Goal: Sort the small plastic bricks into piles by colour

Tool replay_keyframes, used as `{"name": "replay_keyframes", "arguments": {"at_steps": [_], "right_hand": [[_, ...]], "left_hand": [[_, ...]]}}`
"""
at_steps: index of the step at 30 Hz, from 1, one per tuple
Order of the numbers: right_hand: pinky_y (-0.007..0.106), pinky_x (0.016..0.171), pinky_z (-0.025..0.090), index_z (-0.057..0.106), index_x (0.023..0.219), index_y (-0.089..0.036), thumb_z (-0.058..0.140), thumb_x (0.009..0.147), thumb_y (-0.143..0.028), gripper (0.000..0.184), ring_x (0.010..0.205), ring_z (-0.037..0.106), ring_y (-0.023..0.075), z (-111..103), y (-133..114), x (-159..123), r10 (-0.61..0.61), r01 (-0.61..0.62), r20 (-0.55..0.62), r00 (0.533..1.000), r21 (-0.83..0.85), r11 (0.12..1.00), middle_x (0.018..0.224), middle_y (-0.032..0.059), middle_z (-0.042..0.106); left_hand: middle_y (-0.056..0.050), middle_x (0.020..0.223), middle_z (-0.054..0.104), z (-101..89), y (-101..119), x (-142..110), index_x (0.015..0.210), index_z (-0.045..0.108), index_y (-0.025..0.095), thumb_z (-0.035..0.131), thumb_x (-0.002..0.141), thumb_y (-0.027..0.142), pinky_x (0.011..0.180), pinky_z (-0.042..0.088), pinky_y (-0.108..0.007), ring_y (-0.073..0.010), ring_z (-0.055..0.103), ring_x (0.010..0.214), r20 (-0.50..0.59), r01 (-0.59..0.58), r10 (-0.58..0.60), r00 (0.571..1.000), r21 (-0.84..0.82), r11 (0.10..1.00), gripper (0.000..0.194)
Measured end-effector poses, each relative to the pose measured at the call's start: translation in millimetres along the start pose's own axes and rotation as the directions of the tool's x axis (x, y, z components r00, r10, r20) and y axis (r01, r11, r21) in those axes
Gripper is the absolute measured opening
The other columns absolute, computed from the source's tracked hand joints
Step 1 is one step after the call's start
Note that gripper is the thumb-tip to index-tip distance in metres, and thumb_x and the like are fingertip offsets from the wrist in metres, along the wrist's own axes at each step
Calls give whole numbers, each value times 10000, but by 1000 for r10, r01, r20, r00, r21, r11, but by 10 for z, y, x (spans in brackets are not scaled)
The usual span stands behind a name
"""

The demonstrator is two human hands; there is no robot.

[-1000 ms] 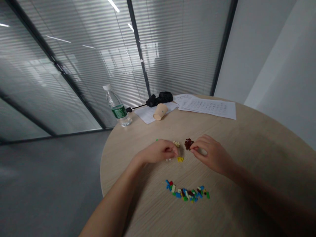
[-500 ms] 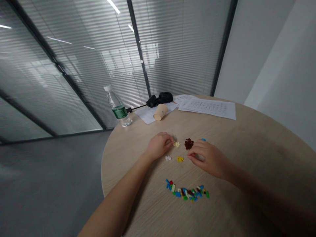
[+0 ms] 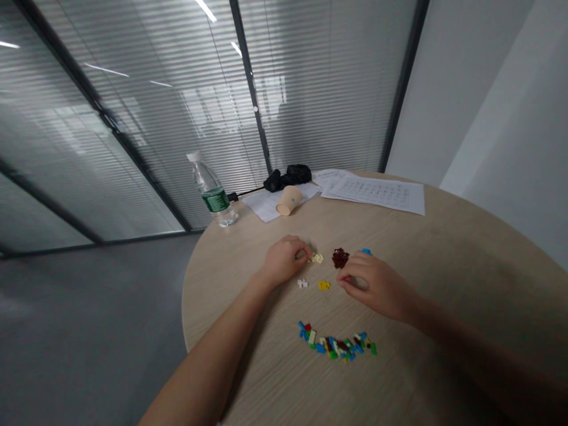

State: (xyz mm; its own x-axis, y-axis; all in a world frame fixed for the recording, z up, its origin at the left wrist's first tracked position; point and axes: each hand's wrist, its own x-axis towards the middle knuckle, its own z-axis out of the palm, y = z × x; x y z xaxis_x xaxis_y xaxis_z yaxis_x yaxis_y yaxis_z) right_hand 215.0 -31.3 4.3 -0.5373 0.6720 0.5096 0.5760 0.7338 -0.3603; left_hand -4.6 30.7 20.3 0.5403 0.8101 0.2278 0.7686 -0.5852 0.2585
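Fingertips of my left hand (image 3: 288,259) are pinched at the edge of a small cream brick pile (image 3: 318,258); what they hold, if anything, is hidden. My right hand (image 3: 370,283) has thumb and forefinger pressed together beside the dark red brick pile (image 3: 339,258), and anything between them is too small to make out. Blue bricks (image 3: 366,251) show just behind my right knuckles. Between the hands lie white bricks (image 3: 302,284) and yellow bricks (image 3: 324,285). Nearer to me, a curved row of mixed coloured bricks (image 3: 337,346) is spread on the table.
The round wooden table (image 3: 452,248) carries a water bottle (image 3: 215,198) at its far left. A paper cup (image 3: 289,200) lies on its side on a sheet, with a black bundle (image 3: 290,177) behind it. Printed papers (image 3: 377,194) lie along the far edge.
Both hands keep nearly the same pose and place. The view has shifted very slightly; the brick piles look the same.
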Motion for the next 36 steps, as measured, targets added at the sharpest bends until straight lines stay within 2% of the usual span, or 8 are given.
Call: {"name": "replay_keyframes", "arguments": {"at_steps": [6,10,17,22,26,30,36], "right_hand": [[286,675,426,614,725,-180,545,779,-113,110,761,549,174,10,-14,-5,-19,19,4,1000,7,1000,738,42,636],[287,679,426,617,723,-180,547,777,-114,110,760,551,174,12,-5,-6,-28,28,10,1000,-1,1000,738,43,636],[299,723,425,628,741,-180,559,775,-108,106,787,542,175,31,-52,-18,-22,20,50,999,41,999,745,35,636],[296,753,422,646,777,-173,548,808,-138,108,796,538,158,36,-359,-15,-124,93,174,977,175,980,772,27,631],[278,783,425,679,899,-212,472,867,-144,220,835,544,137,46,-531,-22,-211,125,328,921,263,957,871,26,629],[268,760,422,688,944,-222,441,879,-131,271,837,534,137,31,-527,-17,-177,88,383,906,239,967,890,37,609],[270,766,398,676,869,-182,494,846,-138,188,849,522,145,-28,-443,-4,-147,65,402,904,210,976,867,34,614]], "left_hand": [[-25,774,562,-99,-5,-33,753,647,195,540,754,233,692,394,-259,-170,520,815,46,32,-35,998,68,997,114],[-27,764,556,-86,2,-33,731,664,200,549,754,256,702,395,-259,-174,516,826,78,15,-21,997,73,997,130],[-30,753,551,-45,6,-18,757,683,206,556,783,271,698,388,-261,-175,518,810,47,-21,19,999,48,999,146],[-19,758,548,-86,17,-30,762,660,198,530,789,228,692,388,-254,-160,519,792,-14,-18,19,1000,24,1000,136],[-15,744,540,-87,32,-37,770,651,193,516,791,216,676,381,-251,-154,511,774,-38,-26,27,999,20,999,139],[-10,733,536,-65,39,-35,774,649,196,521,788,214,670,380,-250,-151,508,772,-36,-43,44,998,9,999,130],[-8,732,538,-66,42,-25,778,649,200,524,794,218,680,387,-252,-148,510,769,-25,-25,25,999,16,1000,127]]}}
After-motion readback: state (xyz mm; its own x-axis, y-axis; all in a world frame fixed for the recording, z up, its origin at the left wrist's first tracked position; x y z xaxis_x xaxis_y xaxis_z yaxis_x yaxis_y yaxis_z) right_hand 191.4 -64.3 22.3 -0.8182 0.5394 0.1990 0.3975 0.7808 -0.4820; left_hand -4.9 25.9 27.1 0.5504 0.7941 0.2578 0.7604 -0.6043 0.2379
